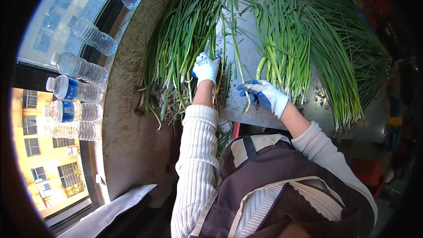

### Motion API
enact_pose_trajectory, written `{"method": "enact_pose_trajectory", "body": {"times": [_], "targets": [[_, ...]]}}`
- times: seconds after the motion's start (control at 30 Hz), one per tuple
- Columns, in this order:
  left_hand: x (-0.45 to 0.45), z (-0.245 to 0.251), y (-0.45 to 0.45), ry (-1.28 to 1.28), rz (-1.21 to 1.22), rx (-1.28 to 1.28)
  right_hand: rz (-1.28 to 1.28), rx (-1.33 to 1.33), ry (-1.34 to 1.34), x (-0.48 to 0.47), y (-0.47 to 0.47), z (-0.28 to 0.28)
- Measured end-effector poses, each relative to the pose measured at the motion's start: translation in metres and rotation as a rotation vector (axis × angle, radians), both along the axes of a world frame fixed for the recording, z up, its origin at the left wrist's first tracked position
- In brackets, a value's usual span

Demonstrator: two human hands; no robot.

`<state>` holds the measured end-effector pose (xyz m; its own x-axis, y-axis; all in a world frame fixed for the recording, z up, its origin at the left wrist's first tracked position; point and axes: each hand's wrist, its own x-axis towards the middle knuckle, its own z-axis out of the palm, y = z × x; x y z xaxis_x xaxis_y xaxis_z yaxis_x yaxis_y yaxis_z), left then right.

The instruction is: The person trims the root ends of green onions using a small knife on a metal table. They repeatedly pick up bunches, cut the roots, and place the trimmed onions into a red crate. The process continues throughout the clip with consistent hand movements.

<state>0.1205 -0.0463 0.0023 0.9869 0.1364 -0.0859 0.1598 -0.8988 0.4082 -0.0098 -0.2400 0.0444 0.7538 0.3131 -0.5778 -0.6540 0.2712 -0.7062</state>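
My left hand (205,68), in a white glove with a blue-coated palm, rests at the left pile of green onions (172,49). Its fingers curl away from view, so what they grip is hidden. This pile has tangled, soil-covered roots towards me. My right hand (264,96), gloved alike, pinches a single green onion stalk (238,58) near its pale root end, leaves pointing away from me. Just beyond the right hand lies a bundle of green onions (287,49) with whiter, cleaner ends. All of them lie on a metal tabletop (246,36) strewn with soil and leaf scraps.
Farther right lies another long bundle of green onions (340,82). A soiled ledge (132,56) runs along the left, beside a window. Several clear plastic bottles (81,67) line the sill. A red stool (366,172) stands at the lower right.
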Motion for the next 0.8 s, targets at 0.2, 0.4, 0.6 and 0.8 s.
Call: {"method": "enact_pose_trajectory", "body": {"times": [0.2, 0.4, 0.6, 0.8], "targets": [[0.034, -0.003, -0.007, -0.008, -0.148, -0.004, -0.053, 0.003, -0.036, -0.006, -0.02, -0.004], [0.041, 0.01, 0.014, 0.147, -0.019, -0.907, -0.078, 0.086, -0.065, -0.005, -0.039, -0.001], [0.026, 0.034, 0.029, 0.146, 0.009, -1.053, -0.028, 0.09, -0.088, -0.002, -0.046, 0.004], [0.019, 0.054, 0.028, 0.223, -0.006, -1.169, -0.056, 0.071, -0.128, 0.012, -0.032, 0.003]]}}
